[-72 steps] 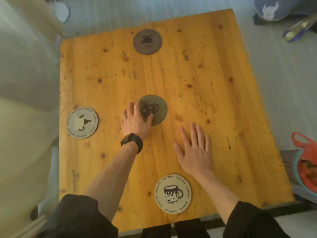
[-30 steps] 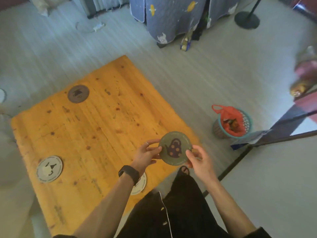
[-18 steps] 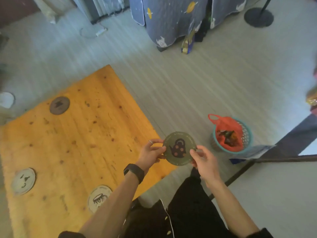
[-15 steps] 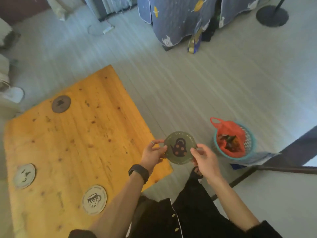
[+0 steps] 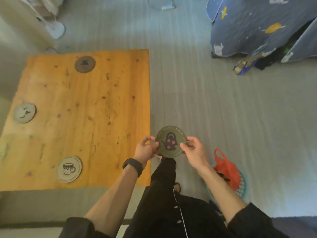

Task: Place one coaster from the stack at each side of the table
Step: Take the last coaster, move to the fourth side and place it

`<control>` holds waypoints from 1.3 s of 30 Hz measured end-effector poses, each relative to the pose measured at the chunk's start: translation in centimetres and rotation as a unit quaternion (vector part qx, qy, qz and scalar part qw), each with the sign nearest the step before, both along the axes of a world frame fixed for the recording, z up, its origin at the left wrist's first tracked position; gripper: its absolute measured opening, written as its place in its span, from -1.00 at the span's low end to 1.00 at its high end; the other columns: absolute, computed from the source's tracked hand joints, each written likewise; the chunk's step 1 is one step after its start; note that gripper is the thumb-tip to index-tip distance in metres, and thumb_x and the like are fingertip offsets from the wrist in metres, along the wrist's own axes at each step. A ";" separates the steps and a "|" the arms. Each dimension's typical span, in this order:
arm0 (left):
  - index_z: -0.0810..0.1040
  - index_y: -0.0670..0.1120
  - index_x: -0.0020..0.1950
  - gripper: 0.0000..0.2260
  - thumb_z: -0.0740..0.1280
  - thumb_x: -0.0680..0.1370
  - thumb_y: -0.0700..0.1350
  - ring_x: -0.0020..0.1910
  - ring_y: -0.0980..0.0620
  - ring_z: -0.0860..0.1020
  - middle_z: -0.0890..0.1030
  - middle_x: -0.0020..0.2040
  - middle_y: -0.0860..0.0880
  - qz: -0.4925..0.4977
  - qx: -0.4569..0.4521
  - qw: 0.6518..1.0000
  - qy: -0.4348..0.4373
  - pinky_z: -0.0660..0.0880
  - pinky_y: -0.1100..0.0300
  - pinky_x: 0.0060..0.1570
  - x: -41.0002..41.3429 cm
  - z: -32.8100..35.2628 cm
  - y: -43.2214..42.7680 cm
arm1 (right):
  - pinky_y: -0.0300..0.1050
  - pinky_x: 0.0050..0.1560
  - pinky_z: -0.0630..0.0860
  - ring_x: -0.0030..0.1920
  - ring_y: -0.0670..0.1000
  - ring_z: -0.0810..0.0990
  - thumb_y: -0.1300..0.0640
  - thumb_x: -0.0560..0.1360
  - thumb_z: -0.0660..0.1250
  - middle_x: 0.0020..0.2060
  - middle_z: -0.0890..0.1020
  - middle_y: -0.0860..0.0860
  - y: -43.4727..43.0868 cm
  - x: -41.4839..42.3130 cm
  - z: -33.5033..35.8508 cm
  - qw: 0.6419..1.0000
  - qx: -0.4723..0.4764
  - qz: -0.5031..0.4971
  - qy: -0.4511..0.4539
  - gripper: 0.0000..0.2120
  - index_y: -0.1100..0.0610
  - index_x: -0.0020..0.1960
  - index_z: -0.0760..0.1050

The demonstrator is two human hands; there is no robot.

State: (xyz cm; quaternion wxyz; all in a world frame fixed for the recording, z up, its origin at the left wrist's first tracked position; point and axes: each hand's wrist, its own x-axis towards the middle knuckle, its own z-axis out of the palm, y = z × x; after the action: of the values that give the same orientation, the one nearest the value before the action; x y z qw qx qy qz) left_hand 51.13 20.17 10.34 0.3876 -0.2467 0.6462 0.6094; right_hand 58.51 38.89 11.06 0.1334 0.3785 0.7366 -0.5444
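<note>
Green coaster with a teapot print: off the bench, just past its right edge, over the floor, held flat and face-up. Left hand pinching the left rim, right hand pinching the right rim; both closed on the disc, thumbs on top, fingers underneath.

Handling, judged from appearance: thin, stiff, light disc; no sag between the two grips. Surface looks matt, unlikely to slip. Not fragile. Best taken by the rim, as held; once flat on the bench, harder to lift without sliding to an edge.

On the bench: dark coaster near the far side, pale coaster at the left side, mug-print coaster near the near side. Right side bare.
</note>
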 end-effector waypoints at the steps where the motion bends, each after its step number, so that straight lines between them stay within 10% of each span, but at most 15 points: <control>1: 0.44 -0.04 -0.02 -0.86 0.33 0.57 -0.27 -0.38 0.01 0.54 0.55 -0.19 -0.10 0.026 0.007 1.000 -0.005 0.35 0.30 -0.56 -0.8 -0.4 0.1 | 0.10 0.09 0.64 -0.04 -0.01 0.69 0.02 0.52 0.43 -0.06 0.66 -0.10 0.3 -1.6 -0.3 1.000 0.001 0.021 -0.002 -0.79 -0.08 0.12 0.48; 15: 0.42 -0.10 -0.01 -0.81 0.40 0.55 -0.05 -0.31 0.00 0.60 0.59 -0.13 -0.07 0.238 -0.047 0.968 -0.060 0.40 0.20 -0.49 -11.4 -2.1 -1.4 | -0.19 -0.13 0.41 -0.01 -0.05 0.58 0.07 0.58 0.36 -0.05 0.59 -0.11 -1.7 -26.7 1.4 0.914 0.091 0.394 -0.025 -0.86 -0.05 0.12 0.49; 31: 0.53 -0.05 0.00 -0.91 0.40 0.55 -0.09 -0.06 -0.04 0.55 0.61 -0.02 -0.05 0.572 -0.176 0.781 -0.179 0.54 0.08 0.01 -17.1 -7.6 2.6 | 0.06 0.02 0.63 -0.05 0.00 0.66 -0.04 0.55 0.34 -0.08 0.68 -0.05 -8.1 -42.7 -8.1 0.646 0.133 0.747 -0.084 -0.90 -0.07 0.05 0.53; 39: 0.55 -0.04 -0.02 -0.94 0.38 0.56 -0.08 -0.04 -0.05 0.56 0.59 -0.06 -0.02 0.596 -0.179 0.752 -0.217 0.51 0.12 0.02 -17.6 -9.8 4.0 | -0.14 -0.08 0.46 -0.05 0.01 0.65 0.03 0.55 0.38 -0.11 0.68 -0.03 -8.9 -42.9 -10.5 0.633 0.159 0.752 -0.092 -0.90 0.03 0.03 0.59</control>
State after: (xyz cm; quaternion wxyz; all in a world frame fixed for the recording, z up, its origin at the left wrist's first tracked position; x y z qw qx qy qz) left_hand 33.53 24.15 0.49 0.0241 -0.7726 0.3638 0.5197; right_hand 15.61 30.00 0.53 0.5015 -0.2426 0.8252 -0.0928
